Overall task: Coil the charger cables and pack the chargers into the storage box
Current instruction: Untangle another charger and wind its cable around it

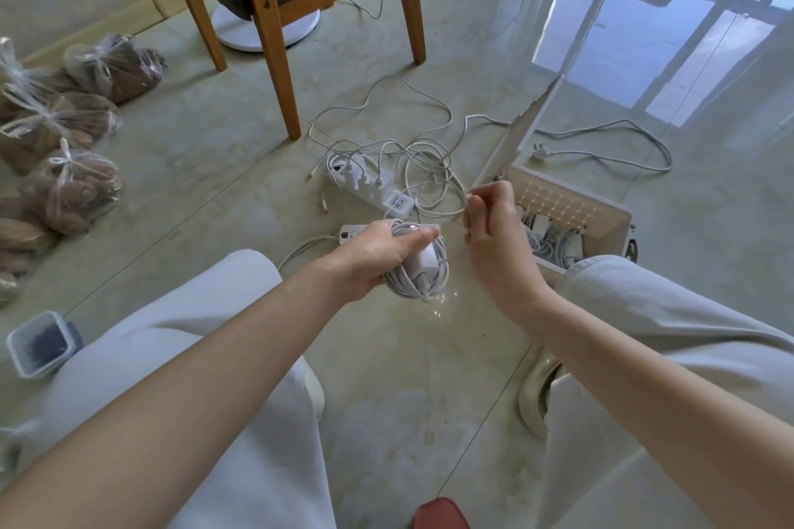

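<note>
Fingers and thumb of the left hand (374, 253) were curled round a white charger (423, 260) with its cable (404, 288) wound in loops about it. The fingertips were hidden behind the loops. The right hand (494, 232) pinched a thin wire (463, 208) with its fingertips, up above the floor (386, 356). It was hard to tell if that wire joined the wound cable. The storage box (616, 225) stood just beside the right knee (601, 275), lid (526, 129) up. More chargers (554, 241) lay inside, partly hidden by the hand and the leg. A power strip (378, 189) lay near, under a tangle of white wires (412, 159). Another strip (349, 233) peeked out behind the left hand.
</note>
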`<state>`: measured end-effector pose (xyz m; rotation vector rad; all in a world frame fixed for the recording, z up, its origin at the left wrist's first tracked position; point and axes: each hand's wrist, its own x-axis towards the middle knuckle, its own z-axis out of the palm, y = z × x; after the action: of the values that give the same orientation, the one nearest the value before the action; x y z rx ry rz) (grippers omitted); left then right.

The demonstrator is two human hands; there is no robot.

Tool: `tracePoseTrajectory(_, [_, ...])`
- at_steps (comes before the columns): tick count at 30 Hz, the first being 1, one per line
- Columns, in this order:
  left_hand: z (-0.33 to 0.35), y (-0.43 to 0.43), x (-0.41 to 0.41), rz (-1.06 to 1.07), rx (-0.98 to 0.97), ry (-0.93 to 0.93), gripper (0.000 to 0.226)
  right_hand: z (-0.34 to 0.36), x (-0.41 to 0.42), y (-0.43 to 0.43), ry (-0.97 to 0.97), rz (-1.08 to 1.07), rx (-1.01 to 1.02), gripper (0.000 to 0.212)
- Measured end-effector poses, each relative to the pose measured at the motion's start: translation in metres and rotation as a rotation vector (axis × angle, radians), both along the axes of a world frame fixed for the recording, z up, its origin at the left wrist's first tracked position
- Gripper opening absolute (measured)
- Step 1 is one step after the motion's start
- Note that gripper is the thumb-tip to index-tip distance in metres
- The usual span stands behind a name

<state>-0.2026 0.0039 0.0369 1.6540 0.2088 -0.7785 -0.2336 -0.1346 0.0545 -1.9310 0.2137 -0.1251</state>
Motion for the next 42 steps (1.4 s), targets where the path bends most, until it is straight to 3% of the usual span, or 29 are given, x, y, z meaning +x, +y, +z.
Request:
tracePoseTrajectory(3, [-0.005,0.005,0.006,0.071,0.026,-0.092,0.032,0.0,-0.012,0.007,0.017,0.156,-0.032,0.007])
tracePoseTrajectory(5, [-0.009,0.007,0.007,0.045,0.217,-0.237,0.045,0.001,-0.015,0.01,0.046,0.192,-0.004,0.017])
tracePoseTrajectory(7, [-0.009,0.008,0.005,-0.029,0.447,-0.432,0.042,0.006,-0.013,0.009,0.056,0.158,0.06,0.022])
tracePoseTrajectory(9, [-0.007,0.007,0.003,-0.081,0.486,-0.556,0.044,0.014,-0.007,0.005,0.055,0.107,0.123,0.021])
tracePoseTrajectory(15, [0.007,0.008,0.012,0.013,0.276,-0.466,0.043,0.021,0.014,-0.021,0.089,-0.093,0.248,0.012])
tracePoseTrajectory(19, [0.018,0.005,0.01,0.14,0.105,-0.453,0.033,0.004,0.031,-0.034,0.282,-0.184,0.222,0.021])
tracePoseTrajectory(23, [0.024,0.004,0.006,0.186,-0.063,-0.385,0.027,-0.004,0.029,-0.026,0.471,-0.051,0.162,0.027])
tracePoseTrajectory(27, [0.036,0.003,0.003,0.221,-0.24,-0.301,0.012,0.002,0.015,-0.021,0.411,0.122,0.117,0.022])
tracePoseTrajectory(32, [0.043,0.003,0.003,0.277,-0.304,-0.288,0.01,0.007,0.003,-0.008,0.428,0.191,0.394,0.007])
tracePoseTrajectory(36, [0.038,0.003,0.005,0.294,-0.251,-0.308,0.012,0.008,0.001,-0.007,0.447,0.121,0.668,0.008])
tracePoseTrajectory(42, [0.034,0.001,0.004,0.264,-0.228,-0.261,0.015,0.007,0.0,-0.006,0.495,0.155,0.845,0.013])
